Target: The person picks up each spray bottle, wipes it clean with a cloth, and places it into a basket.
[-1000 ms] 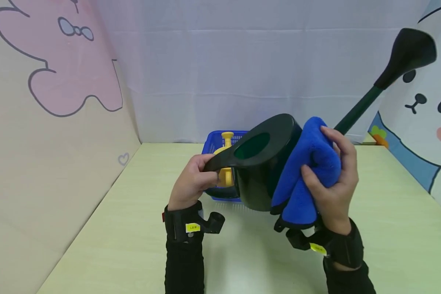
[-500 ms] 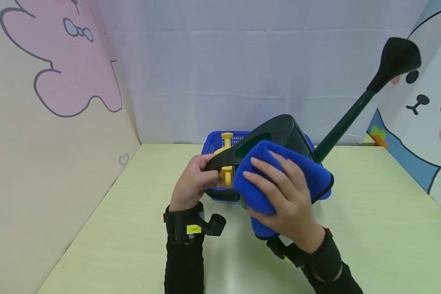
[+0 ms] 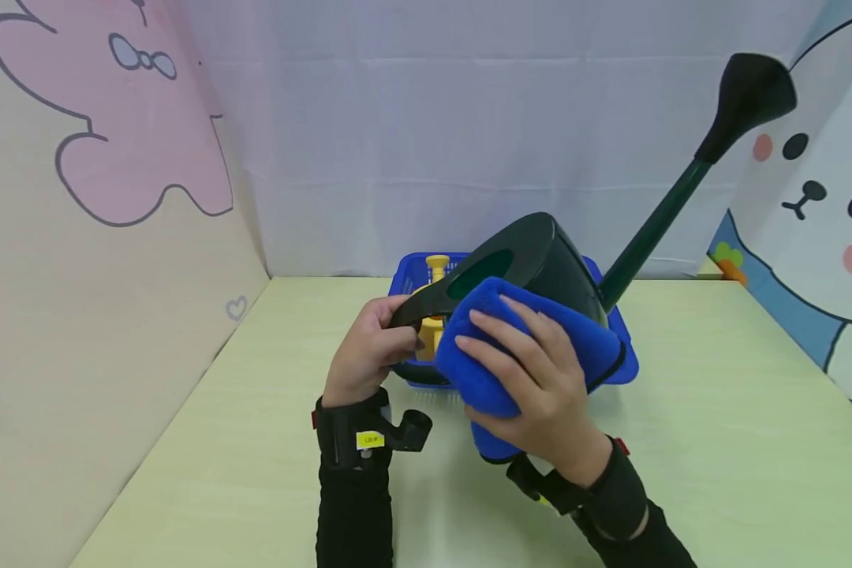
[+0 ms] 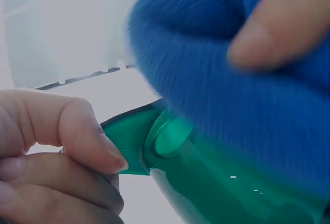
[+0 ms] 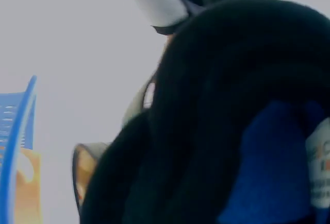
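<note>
Cloth (image 3: 589,339) shifted left, watering can (image 3: 543,256) — partly hidden

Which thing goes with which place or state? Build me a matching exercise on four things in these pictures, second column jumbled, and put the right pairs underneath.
Column one
1. Watering can
2. Cloth
3. Basket
4. Left hand

Column two
A. Standing on the table
B. Gripping a dark handle
C. Tilted, with its long spout rising toward the head view's upper right
D. Held by the right hand

Right pairs: 1-C, 2-D, 3-A, 4-B
</note>
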### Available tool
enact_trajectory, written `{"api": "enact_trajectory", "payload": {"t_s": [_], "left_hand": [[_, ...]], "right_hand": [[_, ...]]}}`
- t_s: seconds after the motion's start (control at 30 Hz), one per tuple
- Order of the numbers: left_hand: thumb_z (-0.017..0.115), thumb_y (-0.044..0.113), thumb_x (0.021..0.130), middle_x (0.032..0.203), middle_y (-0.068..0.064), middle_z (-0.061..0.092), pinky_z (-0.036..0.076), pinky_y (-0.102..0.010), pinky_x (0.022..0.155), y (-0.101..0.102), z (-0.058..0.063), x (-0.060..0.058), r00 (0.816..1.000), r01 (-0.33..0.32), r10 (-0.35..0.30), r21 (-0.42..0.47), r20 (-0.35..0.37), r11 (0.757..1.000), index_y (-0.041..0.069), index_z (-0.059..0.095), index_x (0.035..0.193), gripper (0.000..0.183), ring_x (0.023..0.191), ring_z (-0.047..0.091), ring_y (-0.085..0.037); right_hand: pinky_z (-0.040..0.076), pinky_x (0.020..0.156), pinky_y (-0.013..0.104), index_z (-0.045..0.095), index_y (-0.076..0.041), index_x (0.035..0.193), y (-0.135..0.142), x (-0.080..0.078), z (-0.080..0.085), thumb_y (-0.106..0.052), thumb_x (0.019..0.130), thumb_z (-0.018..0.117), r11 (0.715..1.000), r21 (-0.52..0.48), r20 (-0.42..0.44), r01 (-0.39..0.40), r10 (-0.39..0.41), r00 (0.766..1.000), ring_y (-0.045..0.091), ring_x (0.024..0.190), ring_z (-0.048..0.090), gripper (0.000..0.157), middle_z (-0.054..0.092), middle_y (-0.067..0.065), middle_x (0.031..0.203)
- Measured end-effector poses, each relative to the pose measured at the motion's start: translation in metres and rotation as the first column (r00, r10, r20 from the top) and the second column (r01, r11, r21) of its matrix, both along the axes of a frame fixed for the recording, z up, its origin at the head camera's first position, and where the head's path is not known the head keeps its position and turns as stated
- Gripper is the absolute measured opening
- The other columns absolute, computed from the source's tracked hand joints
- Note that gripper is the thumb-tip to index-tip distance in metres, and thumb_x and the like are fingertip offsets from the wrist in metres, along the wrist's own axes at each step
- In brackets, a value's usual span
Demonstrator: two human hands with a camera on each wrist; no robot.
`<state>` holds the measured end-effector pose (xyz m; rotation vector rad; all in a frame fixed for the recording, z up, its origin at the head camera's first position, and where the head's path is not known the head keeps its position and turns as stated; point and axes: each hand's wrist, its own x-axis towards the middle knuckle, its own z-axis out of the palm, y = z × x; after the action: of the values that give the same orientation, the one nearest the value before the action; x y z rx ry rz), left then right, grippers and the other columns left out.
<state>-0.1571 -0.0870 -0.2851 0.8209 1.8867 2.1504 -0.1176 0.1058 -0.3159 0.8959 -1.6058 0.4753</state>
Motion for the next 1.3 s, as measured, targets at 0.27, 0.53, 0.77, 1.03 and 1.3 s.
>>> {"api": "enact_trajectory", "payload": {"t_s": [0.27, 0.53, 0.77, 1.03, 1.3], "left_hand": [[0.045, -0.002, 0.072, 0.054, 0.004, 0.035, 0.026, -0.021, 0.043, -0.001, 0.001, 0.0, 1.0, 0.027, -0.027, -0.007, -0.013, 1.0, 0.005, 0.051, 0.078, 0.011, 0.045, 0.029, -0.013], [0.045, -0.002, 0.072, 0.058, 0.002, 0.041, 0.03, -0.02, 0.045, -0.002, 0.0, -0.001, 0.999, 0.033, -0.034, -0.019, -0.03, 0.999, 0.002, 0.052, 0.082, 0.013, 0.048, 0.032, -0.013], [0.044, -0.002, 0.072, 0.055, 0.003, 0.036, 0.027, -0.021, 0.045, -0.002, 0.001, 0.0, 0.999, 0.027, -0.027, -0.012, -0.027, 1.0, 0.003, 0.05, 0.081, 0.012, 0.047, 0.03, -0.013], [0.045, -0.002, 0.072, 0.052, 0.005, 0.031, 0.022, -0.021, 0.042, 0.002, 0.001, 0.003, 1.0, 0.019, -0.02, 0.031, 0.012, 0.999, 0.004, 0.048, 0.078, 0.009, 0.044, 0.026, -0.012], [0.044, -0.003, 0.071, 0.06, 0.002, 0.046, 0.029, -0.018, 0.044, 0.007, 0.001, 0.002, 0.999, 0.013, -0.016, 0.06, 0.047, 0.998, -0.002, 0.052, 0.09, 0.02, 0.048, 0.036, -0.01]], "right_hand": [[0.038, 0.095, 0.047, 0.06, -0.002, 0.097, 0.028, 0.0, 0.01, -0.045, 0.074, 0.062, 0.946, -0.296, 0.098, -0.135, 0.171, 0.98, 0.037, 0.11, 0.047, 0.048, 0.058, 0.012, 0.116], [0.041, 0.094, 0.04, 0.053, 0.007, 0.106, 0.053, -0.001, 0.015, -0.009, 0.065, 0.065, 0.836, -0.524, 0.245, -0.164, 0.333, 0.91, 0.034, 0.112, 0.046, 0.046, 0.054, 0.011, 0.124], [0.041, 0.094, 0.039, 0.051, 0.007, 0.112, 0.056, -0.004, 0.014, -0.001, 0.063, 0.059, 0.809, -0.572, 0.289, -0.137, 0.355, 0.889, 0.032, 0.113, 0.046, 0.05, 0.052, 0.009, 0.126], [0.041, 0.09, 0.054, 0.057, 0.001, 0.101, 0.038, -0.007, 0.01, -0.037, 0.069, 0.066, 0.896, -0.435, 0.107, -0.093, 0.154, 0.982, 0.036, 0.108, 0.049, 0.05, 0.056, 0.017, 0.117], [0.039, 0.089, 0.055, 0.06, -0.007, 0.101, 0.011, -0.002, 0.004, -0.043, 0.077, 0.057, 0.992, -0.119, -0.011, 0.037, -0.038, 0.999, 0.037, 0.11, 0.047, 0.044, 0.059, 0.015, 0.111]]}}
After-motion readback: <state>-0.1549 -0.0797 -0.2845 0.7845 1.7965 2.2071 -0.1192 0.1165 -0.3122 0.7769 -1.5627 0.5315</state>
